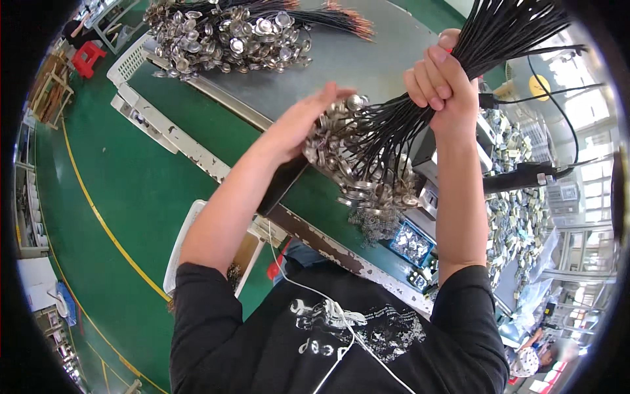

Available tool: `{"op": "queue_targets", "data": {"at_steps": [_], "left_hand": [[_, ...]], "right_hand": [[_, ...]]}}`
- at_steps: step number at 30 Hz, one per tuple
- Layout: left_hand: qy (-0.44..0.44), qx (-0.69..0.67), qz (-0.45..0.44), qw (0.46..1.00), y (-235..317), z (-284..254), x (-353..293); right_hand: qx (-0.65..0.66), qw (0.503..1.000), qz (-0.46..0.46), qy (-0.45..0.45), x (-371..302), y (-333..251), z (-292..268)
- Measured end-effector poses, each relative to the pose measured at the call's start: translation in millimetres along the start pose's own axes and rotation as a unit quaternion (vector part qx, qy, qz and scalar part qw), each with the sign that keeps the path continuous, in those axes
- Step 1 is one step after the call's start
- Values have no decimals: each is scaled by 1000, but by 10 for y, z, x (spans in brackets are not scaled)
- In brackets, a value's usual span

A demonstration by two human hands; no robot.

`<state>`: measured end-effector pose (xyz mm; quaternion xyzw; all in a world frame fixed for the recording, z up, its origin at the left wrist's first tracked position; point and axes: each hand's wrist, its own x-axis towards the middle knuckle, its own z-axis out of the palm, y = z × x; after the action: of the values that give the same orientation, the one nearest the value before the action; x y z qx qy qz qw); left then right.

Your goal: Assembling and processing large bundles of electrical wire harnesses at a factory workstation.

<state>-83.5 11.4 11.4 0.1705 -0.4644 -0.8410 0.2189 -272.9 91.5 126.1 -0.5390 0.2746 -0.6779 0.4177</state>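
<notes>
Honestly, could snag metal caps (356,187) by tugging unevenly, clenching black wires (500,34) in right hand (448,82) with open-fingered left hand (303,123) alongside.

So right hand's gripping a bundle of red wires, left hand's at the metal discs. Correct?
Not quite: the wires are black, as the head view shows. The right hand does grip the bundle, and the left hand is at the metal discs.
</notes>
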Motion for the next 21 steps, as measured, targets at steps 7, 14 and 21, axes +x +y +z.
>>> {"op": "queue_targets", "data": {"at_steps": [7,14,21], "left_hand": [[83,390,127,908,114,-257,-181],[-31,288,391,874,957,576,-77],[12,257,377,890,1201,875,-175]], "right_hand": [[-11,989,138,52,-272,207,126],[196,952,206,-110,-370,235,193],[247,925,223,-182,-364,271,306]]}}
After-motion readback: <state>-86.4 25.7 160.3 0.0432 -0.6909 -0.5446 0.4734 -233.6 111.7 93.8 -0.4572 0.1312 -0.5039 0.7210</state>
